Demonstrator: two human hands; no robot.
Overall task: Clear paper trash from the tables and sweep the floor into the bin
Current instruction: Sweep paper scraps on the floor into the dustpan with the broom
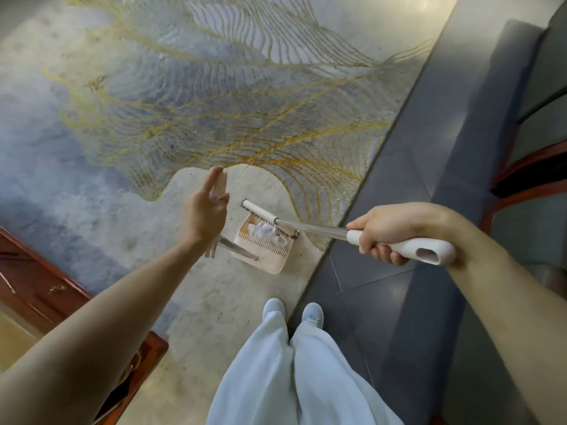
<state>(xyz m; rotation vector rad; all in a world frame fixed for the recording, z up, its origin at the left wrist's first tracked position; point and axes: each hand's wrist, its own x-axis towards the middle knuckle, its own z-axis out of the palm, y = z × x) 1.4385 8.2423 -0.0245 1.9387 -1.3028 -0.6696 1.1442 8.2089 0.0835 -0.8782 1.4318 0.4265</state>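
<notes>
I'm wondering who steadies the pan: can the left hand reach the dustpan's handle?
Probably yes. The left hand is open and empty, and the dustpan handle rises close below its wrist with nothing between; the broom head lies over the pan's mouth, clear of the handle.

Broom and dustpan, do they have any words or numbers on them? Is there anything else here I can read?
There are no words, numbers, brands or signs to read anywhere in this view.
broom: plain white handle, no writing.
dustpan: plain, no label showing.
rug: only wavy gold lines, not letters.
wooden cabinet: metal pulls, no writing.
</notes>
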